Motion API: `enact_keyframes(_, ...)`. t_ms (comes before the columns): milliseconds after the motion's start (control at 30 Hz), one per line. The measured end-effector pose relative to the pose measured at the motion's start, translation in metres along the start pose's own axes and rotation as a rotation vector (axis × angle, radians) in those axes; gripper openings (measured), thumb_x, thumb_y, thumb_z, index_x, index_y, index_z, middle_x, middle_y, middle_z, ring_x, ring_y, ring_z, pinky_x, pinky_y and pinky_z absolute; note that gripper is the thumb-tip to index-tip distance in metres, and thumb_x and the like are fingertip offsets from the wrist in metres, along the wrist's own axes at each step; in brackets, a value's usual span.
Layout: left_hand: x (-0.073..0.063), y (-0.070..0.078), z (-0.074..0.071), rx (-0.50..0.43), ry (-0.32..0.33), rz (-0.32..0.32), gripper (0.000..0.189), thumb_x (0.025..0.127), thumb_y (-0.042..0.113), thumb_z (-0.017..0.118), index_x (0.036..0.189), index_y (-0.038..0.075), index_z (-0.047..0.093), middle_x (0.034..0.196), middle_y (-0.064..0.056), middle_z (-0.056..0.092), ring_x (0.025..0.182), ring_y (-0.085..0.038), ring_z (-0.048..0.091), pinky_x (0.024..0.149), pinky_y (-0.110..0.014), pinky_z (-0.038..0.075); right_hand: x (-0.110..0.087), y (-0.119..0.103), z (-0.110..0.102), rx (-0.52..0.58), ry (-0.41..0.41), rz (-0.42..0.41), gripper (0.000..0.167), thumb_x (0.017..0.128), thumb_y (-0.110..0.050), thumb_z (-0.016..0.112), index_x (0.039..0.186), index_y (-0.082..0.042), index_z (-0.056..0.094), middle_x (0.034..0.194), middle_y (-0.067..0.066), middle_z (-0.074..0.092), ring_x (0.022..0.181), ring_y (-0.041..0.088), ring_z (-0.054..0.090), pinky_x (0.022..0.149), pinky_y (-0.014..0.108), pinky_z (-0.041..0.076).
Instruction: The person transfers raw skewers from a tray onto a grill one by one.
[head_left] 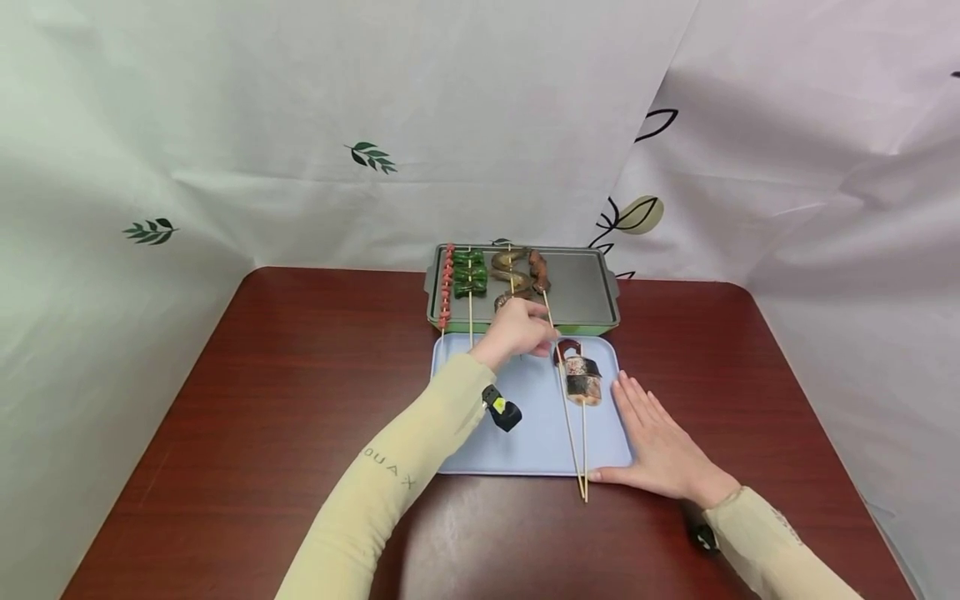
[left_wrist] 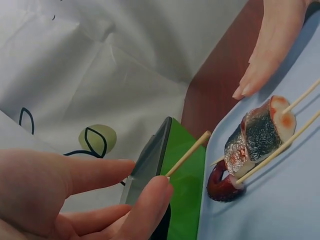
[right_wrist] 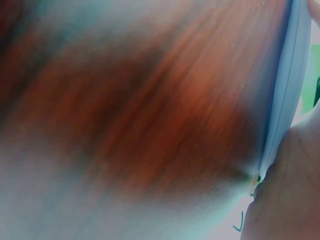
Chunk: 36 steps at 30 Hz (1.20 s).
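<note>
My left hand (head_left: pixel 519 329) hovers over the near edge of the grill pan (head_left: pixel 581 292). In the left wrist view its thumb and index finger stand apart, beside the bare end of a skewer stick (left_wrist: pixel 189 152). That stick belongs to the brown meat skewer (head_left: pixel 538 271) lying in the pan. On the blue tray (head_left: pixel 517 450) lie a fish chunk skewer (head_left: pixel 583 382) and a dark red, curled tentacle skewer (left_wrist: pixel 225 187). My right hand (head_left: pixel 663 446) rests at the tray's right side, fingers straight, thumb by its near right corner.
Left of the meat in the pan lie a folded brown skewer (head_left: pixel 510 279), a green pepper skewer (head_left: pixel 470 275) and a skewer of small red pieces (head_left: pixel 447 287). Two stick ends overhang the tray's front edge. White cloth (head_left: pixel 450 125) hangs behind the dark red table (head_left: pixel 322 358).
</note>
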<state>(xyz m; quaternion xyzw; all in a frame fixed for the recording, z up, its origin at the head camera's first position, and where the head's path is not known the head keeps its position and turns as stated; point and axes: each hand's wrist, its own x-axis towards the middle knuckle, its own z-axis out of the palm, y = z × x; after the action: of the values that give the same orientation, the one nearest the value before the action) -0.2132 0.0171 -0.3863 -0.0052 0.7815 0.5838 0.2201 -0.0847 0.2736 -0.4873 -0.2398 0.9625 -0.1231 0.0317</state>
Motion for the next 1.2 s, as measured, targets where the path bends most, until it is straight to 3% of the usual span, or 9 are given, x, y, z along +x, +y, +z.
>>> enact_keyframes(100, -0.001, -0.001, 0.000, -0.002, 0.019, 0.012, 0.054, 0.092, 0.002, 0.075, 0.142, -0.002, 0.056, 0.098, -0.010, 0.074, 0.088, -0.033, 0.073, 0.065, -0.029, 0.063, 0.000, -0.001, 0.001, 0.005, -0.002, 0.002, 0.133, 0.074, -0.085, 0.064, 0.159, 0.006, 0.016, 0.167, 0.022, 0.007, 0.152, 0.039, 0.011, 0.125, 0.049, 0.012)
enact_keyframes(300, -0.009, 0.001, -0.006, -0.031, 0.007, 0.079, 0.055, 0.091, 0.015, 0.079, 0.140, 0.001, 0.059, 0.106, -0.008, 0.073, 0.097, -0.031, 0.072, 0.078, -0.033, 0.063, 0.001, -0.001, -0.001, -0.004, -0.004, 0.001, 0.133, 0.075, -0.085, 0.064, 0.159, 0.006, 0.017, 0.167, 0.022, 0.007, 0.152, 0.039, 0.011, 0.125, 0.048, 0.011)
enact_keyframes(533, -0.035, 0.003, -0.013, 0.019, -0.024, 0.215, 0.052, 0.092, 0.027, 0.079, 0.138, 0.007, 0.063, 0.111, -0.004, 0.074, 0.095, -0.019, 0.072, 0.085, -0.033, 0.060, 0.000, 0.000, -0.001, -0.006, -0.009, 0.005, 0.133, 0.075, -0.085, 0.063, 0.159, 0.006, 0.016, 0.167, 0.021, 0.007, 0.152, 0.039, 0.010, 0.125, 0.049, 0.013)
enact_keyframes(700, -0.052, -0.001, -0.010, 0.076, -0.032, 0.281, 0.049, 0.092, 0.032, 0.078, 0.135, 0.013, 0.067, 0.109, 0.003, 0.075, 0.108, -0.013, 0.066, 0.093, -0.036, 0.055, 0.000, -0.001, -0.001, -0.008, -0.005, 0.004, 0.133, 0.075, -0.086, 0.063, 0.159, 0.006, 0.017, 0.167, 0.022, 0.007, 0.152, 0.039, 0.011, 0.124, 0.051, 0.014)
enact_keyframes(933, -0.069, -0.019, -0.002, 0.089, -0.083, 0.312, 0.043, 0.092, 0.032, 0.077, 0.131, 0.013, 0.070, 0.105, 0.006, 0.075, 0.113, -0.008, 0.063, 0.093, -0.033, 0.052, 0.001, -0.001, 0.000, -0.014, 0.004, -0.008, 0.132, 0.075, -0.084, 0.064, 0.159, 0.007, 0.017, 0.167, 0.022, 0.008, 0.152, 0.040, 0.013, 0.124, 0.051, 0.016)
enact_keyframes(1200, -0.080, -0.038, 0.006, 0.031, -0.130, 0.293, 0.038, 0.093, 0.028, 0.077, 0.126, 0.010, 0.072, 0.104, 0.002, 0.075, 0.108, -0.010, 0.066, 0.089, -0.029, 0.054, 0.000, -0.001, -0.001, -0.014, -0.001, -0.005, 0.132, 0.076, -0.084, 0.064, 0.159, 0.007, 0.017, 0.167, 0.022, 0.007, 0.152, 0.040, 0.012, 0.124, 0.051, 0.015)
